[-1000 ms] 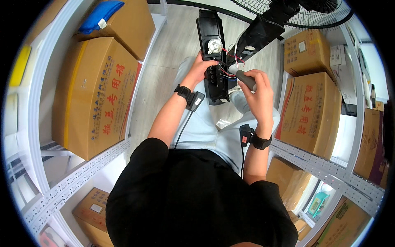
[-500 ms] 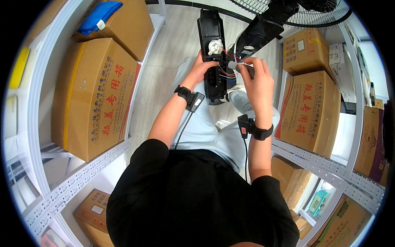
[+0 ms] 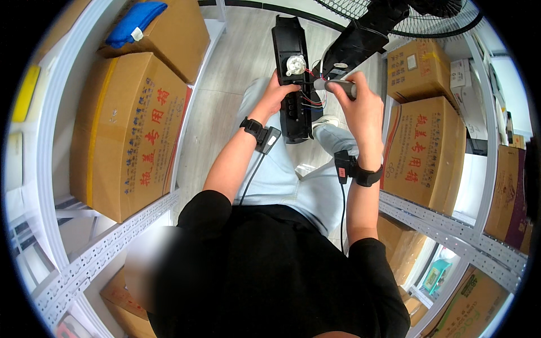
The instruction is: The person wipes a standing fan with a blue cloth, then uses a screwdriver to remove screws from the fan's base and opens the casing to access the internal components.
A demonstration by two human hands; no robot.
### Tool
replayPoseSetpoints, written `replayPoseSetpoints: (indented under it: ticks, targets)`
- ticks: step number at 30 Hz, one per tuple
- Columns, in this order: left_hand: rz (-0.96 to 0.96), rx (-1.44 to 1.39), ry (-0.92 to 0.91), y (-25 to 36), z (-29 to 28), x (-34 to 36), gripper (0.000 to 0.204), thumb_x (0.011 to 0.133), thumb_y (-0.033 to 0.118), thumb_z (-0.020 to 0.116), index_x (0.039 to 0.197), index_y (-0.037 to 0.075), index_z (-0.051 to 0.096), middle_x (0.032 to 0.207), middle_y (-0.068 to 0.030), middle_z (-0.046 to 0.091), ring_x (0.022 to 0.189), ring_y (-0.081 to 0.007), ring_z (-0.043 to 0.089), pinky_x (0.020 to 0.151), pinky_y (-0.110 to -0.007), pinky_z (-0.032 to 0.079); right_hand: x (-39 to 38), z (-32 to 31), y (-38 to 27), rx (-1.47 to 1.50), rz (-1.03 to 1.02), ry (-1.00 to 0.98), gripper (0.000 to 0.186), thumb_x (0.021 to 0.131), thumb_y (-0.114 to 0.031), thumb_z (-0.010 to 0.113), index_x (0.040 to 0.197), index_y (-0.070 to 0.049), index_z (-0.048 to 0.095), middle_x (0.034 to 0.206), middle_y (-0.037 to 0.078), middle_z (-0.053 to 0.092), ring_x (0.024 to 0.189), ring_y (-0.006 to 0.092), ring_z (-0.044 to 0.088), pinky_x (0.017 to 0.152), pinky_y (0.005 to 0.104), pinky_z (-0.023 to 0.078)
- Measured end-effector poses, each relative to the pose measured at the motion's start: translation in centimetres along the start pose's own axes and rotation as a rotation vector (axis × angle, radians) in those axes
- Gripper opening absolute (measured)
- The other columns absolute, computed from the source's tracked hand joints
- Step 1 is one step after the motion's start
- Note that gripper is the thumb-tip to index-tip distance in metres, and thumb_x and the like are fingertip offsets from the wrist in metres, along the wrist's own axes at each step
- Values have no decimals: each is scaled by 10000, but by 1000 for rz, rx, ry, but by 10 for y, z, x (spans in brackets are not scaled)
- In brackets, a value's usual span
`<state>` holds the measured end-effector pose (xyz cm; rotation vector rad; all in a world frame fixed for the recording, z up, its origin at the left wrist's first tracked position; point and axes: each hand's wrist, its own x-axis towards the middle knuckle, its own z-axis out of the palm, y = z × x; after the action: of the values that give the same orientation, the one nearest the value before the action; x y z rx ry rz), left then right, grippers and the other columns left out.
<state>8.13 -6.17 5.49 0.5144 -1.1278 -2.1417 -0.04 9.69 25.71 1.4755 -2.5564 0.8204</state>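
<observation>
A long black plastic control panel [image 3: 290,48] from a fan is held in my left hand [image 3: 275,96], the fingers wrapped round its left edge and the thumb lying over it. A round clear-and-white motor part [image 3: 296,65] sits on the panel, with thin red and white wires [image 3: 313,102] running off its right side. My right hand [image 3: 362,107] grips the grey handle of a screwdriver [image 3: 338,87]. Its shaft points left toward the panel, near my left thumb; whether the tip touches a screw is too small to tell.
The black fan body [image 3: 355,45] leans at the upper right, its wire grille [image 3: 434,22] beyond it. Metal shelves [image 3: 112,236] with cardboard boxes [image 3: 135,129] flank me on both sides. A blue cloth bundle [image 3: 135,23] lies on a box at left.
My right hand has shifted right and turned, so the screwdriver now lies more nearly level. The panel in my left hand has barely moved.
</observation>
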Motion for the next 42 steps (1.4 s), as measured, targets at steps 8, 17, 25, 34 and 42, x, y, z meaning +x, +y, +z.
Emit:
replayPoseSetpoints:
  ticks: [8,17,25,34,42]
  targets:
    - [-21,-76,-51,7,4,-2,529,766,-124,582,1242,36,413,1089,-113,605,952,-223,641,809,-354,558,11,2,1,-67,57,-74,242,804,-158,709,1011,-114,591,926,121,630,783,344,648,624,392,510]
    - [-49,-148,-106,17,8,-4,529,776,-117,573,1252,41,406,1102,-131,601,955,-242,643,790,-370,573,11,-9,-2,150,-294,27,224,827,-260,686,973,-112,603,887,106,635,752,354,632,614,411,499]
    - [-34,-113,-96,5,3,-1,526,778,-112,569,1254,44,406,1095,-134,599,942,-259,644,777,-391,580,16,6,3,12,-273,-5,280,817,-282,703,994,-99,586,981,140,616,775,347,642,623,416,508]
    - [-79,-162,-91,16,8,-5,520,770,-105,589,1238,39,413,1094,-125,597,943,-249,644,786,-389,576,26,1,-2,-141,-111,-90,273,790,-174,713,1017,-97,581,1028,130,589,832,357,624,666,413,504]
    - [-41,-145,-90,10,3,-2,538,753,-98,619,1233,40,420,1086,-110,600,945,-237,640,795,-383,566,25,3,-8,-200,60,-82,239,793,-120,684,1000,-107,565,982,99,598,862,359,616,691,393,502]
